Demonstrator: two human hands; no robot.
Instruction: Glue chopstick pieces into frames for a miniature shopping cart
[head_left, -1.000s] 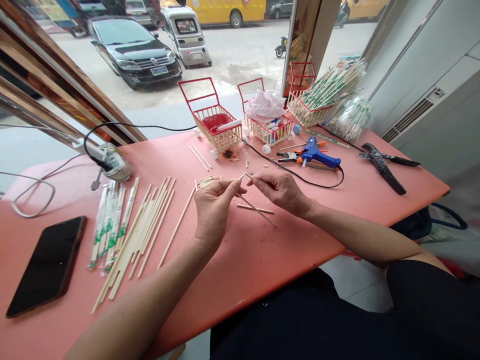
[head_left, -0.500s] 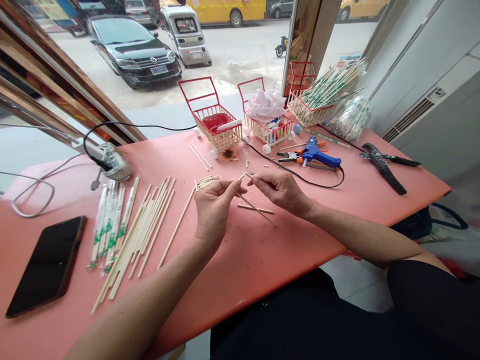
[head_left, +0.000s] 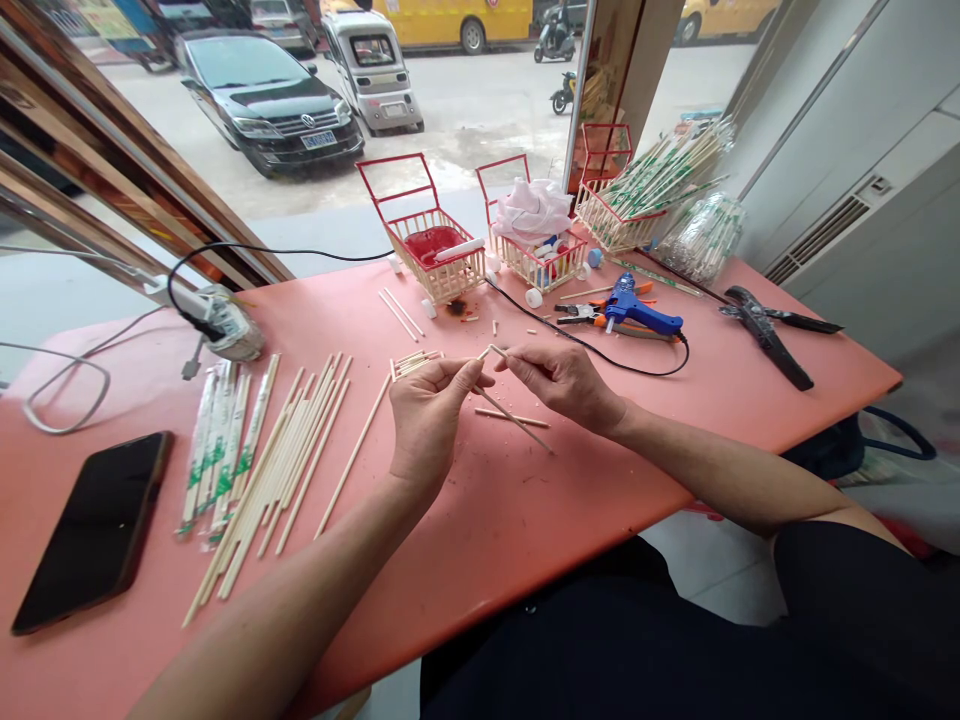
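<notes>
Above the pink table [head_left: 525, 520], my left hand [head_left: 429, 415] pinches a thin wooden stick [head_left: 517, 422] that slants down to the right. My right hand [head_left: 562, 382] pinches a short wooden stick piece [head_left: 495, 350] against the top end of that stick; the two pieces meet between my fingertips. Both hands are closed in a pinch and hover just over the tabletop. A loose stick [head_left: 511, 417] lies on the table under them.
Bare and wrapped chopsticks [head_left: 277, 465] lie to the left beside a black phone [head_left: 94, 530]. Behind the hands stand little stick carts [head_left: 435, 250], a blue glue gun [head_left: 637, 312] with its black cord, pliers [head_left: 577, 312] and black shears [head_left: 769, 335]. A power strip [head_left: 214, 320] sits far left.
</notes>
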